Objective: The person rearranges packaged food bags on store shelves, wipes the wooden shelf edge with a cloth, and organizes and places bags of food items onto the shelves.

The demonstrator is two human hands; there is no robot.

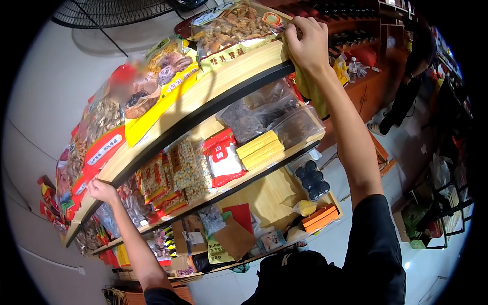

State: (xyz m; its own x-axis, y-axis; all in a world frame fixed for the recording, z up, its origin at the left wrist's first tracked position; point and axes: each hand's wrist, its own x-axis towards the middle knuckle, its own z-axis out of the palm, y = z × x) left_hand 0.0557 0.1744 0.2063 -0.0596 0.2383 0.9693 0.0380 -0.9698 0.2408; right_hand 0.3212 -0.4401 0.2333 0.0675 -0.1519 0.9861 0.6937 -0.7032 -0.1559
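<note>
My left hand [103, 191] is at the front edge of the wooden top shelf [244, 65], fingers closed on the lower edge of a red-bordered bag of dried food [104, 147]. My right hand [308, 44] is at the shelf's right end, its fingers curled around a yellow-green cloth [311, 89] that hangs down below it. Just left of that hand lies a clear bag of brown dried food [231, 30] with a pale printed border. Between the hands sits a yellow-bordered bag [170, 84], also with dried food showing.
The middle shelf holds a red and white sugar bag [223, 157], yellow blocks [260, 150] and clear bags of dark goods [259, 112]. Lower down are black-lidded jars [312, 180] and an orange box [320, 218]. A fan [112, 12] stands behind; another person [406, 91] is at the right.
</note>
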